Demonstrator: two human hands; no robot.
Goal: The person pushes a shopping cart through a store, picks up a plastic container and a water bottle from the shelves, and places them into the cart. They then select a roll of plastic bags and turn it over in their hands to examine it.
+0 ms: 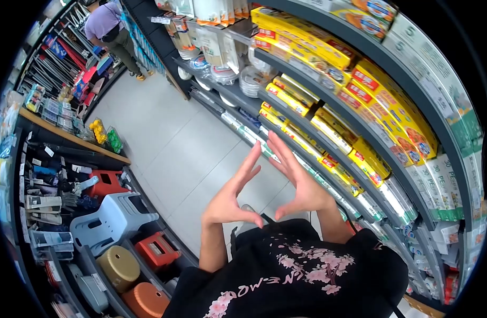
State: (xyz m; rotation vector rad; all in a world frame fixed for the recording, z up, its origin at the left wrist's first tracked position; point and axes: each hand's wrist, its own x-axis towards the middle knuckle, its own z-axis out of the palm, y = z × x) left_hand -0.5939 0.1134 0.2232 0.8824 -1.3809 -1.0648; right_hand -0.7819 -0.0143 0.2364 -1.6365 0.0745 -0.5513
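Note:
In front of my black shirt with pink blossoms, both hands are raised over the aisle floor. My left hand is open, its fingers stretched upward and its thumb pointing inward. Facing it, my right hand is open too, with fingers extended and thumb lowered toward the other thumb. A gap separates the two hands, and neither holds anything. Nearest to my right hand are the shelves with yellow boxes and long rolls in yellow-and-silver packs. Neither hand touches the goods.
Shelves on the left hold a light blue plastic chair, a red stool, and gold and orange round stools. Grey floor tiles run between the shelves. A person in a purple shirt bends over at the far end.

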